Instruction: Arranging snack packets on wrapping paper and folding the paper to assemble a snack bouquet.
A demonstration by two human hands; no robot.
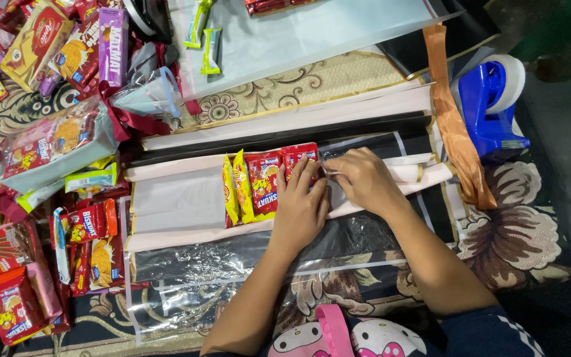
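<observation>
Snack packets (266, 182) in a red-and-yellow row lie mid-frame on pale wrapping paper (180, 198), the left hand (301, 208) pressing them flat with spread fingers while the right hand (358, 180) pinches what looks like tape beside them, so fastening seems underway and steady pressure matters next.

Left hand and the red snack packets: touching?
Touching. The head view shows the left hand lying flat, fingers pressed on the red snack packets.
</observation>
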